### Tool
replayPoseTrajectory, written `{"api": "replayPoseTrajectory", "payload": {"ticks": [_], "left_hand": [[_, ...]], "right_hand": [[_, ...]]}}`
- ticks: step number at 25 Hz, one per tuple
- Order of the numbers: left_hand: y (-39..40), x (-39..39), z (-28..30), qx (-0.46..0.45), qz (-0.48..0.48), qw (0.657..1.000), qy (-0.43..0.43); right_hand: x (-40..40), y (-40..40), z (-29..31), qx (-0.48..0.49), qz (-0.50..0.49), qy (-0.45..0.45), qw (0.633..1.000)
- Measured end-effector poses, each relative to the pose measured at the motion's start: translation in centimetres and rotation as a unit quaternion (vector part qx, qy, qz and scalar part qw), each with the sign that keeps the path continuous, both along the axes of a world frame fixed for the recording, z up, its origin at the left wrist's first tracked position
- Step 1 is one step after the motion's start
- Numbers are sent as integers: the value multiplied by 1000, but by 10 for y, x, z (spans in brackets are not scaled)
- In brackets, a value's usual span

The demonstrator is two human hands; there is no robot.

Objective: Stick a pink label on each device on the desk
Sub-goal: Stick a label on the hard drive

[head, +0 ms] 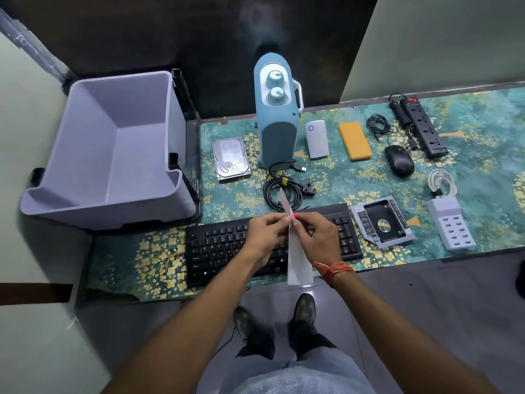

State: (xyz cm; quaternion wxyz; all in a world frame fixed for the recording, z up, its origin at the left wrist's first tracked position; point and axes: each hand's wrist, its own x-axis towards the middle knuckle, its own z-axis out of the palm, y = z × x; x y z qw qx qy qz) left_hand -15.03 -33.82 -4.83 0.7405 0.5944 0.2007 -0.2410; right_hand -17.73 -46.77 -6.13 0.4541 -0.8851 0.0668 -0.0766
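Observation:
Both hands meet above the black keyboard (pixel 227 245). My left hand (pixel 267 237) pinches a white backing strip (pixel 297 263) that hangs edge-on toward me. My right hand (pixel 318 237) pinches a small pink label (pixel 293 216) at the strip's upper part. Devices lie on the green patterned desk mat (pixel 326 186): a hard drive (pixel 230 159), a blue heater (pixel 277 115), a white power bank (pixel 316 139), a yellow power bank (pixel 355 141), a black mouse (pixel 399 160), a black power strip (pixel 426 127), a drive caddy (pixel 382 221) and a white USB charger (pixel 451 223).
A large empty grey bin (pixel 113 149) stands at the desk's left end. A coiled black cable (pixel 281 193) lies behind the keyboard, another black cable (pixel 379 126) and a white cable (pixel 441 182) lie on the right. My feet stand on the floor below the desk edge.

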Motion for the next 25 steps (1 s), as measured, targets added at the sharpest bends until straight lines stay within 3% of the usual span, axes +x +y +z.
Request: {"api": "replayPoseTrajectory", "payload": {"ticks": [4, 8, 11, 14, 16, 21, 25], "left_hand": [[16, 6, -3, -29, -13, 999, 20], [32, 9, -6, -24, 18, 999, 35], [50, 9, -23, 69, 93, 991, 63], [70, 12, -49, 244, 140, 957, 76], [74, 16, -54, 308, 143, 938, 76], [68, 48, -34, 382, 104, 917, 56], [73, 108, -26, 316, 100, 943, 34]], "right_hand": [[9, 5, 1, 21, 18, 24, 999], [20, 19, -1, 74, -23, 63, 995], [30, 29, -1, 98, -72, 87, 989], [48, 47, -3, 110, -73, 116, 984], [66, 64, -3, 106, -53, 129, 985], [124, 98, -3, 42, -21, 129, 990], [162, 112, -10, 28, -16, 159, 987]]}}
